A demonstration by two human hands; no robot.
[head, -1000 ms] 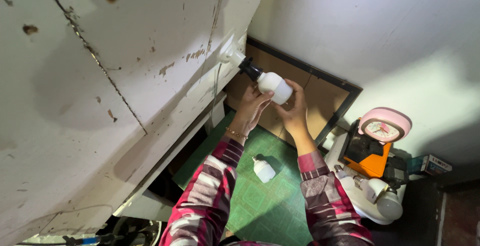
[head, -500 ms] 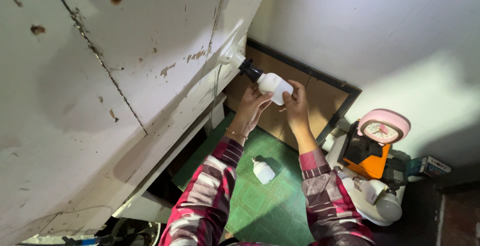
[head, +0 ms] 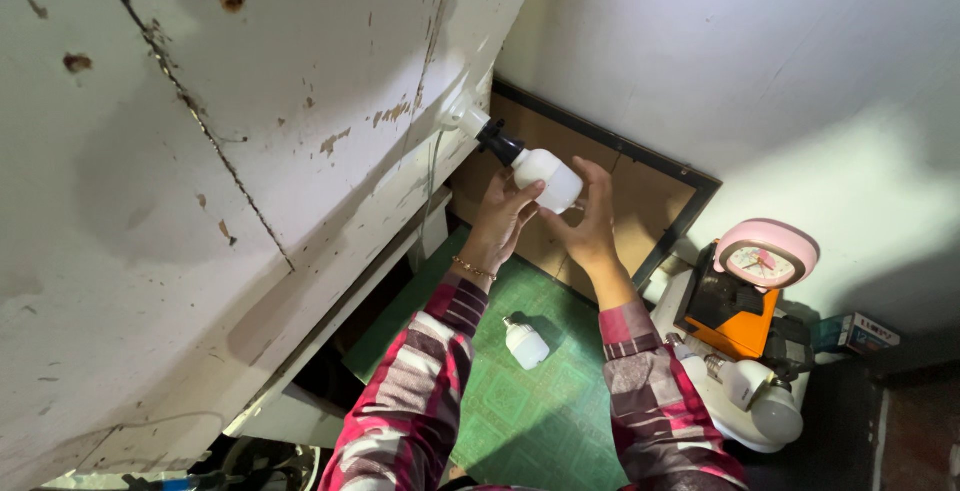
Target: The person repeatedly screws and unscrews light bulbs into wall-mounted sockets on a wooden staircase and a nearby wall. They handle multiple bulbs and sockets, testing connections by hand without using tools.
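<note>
A white light bulb [head: 548, 177] sits in a black socket [head: 498, 141] that hangs from a white fitting on the cracked white wall [head: 250, 131]. My left hand [head: 506, 217] grips the bulb from below on its left side. From the right, my right hand [head: 588, 219] cups the same bulb, fingers spread around its dome. Both arms wear red plaid sleeves. A gold bracelet circles my left wrist.
A spare white bulb [head: 525, 343] lies on the green patterned mat [head: 540, 411]. A dark-framed brown board [head: 640, 191] leans behind the hands. At right stand a pink clock [head: 764, 256], an orange device [head: 738, 316] and more bulbs [head: 750, 391].
My right hand has slid further around the bulb's dome and my left fingers have shifted on it. The bulb stays in the socket.
</note>
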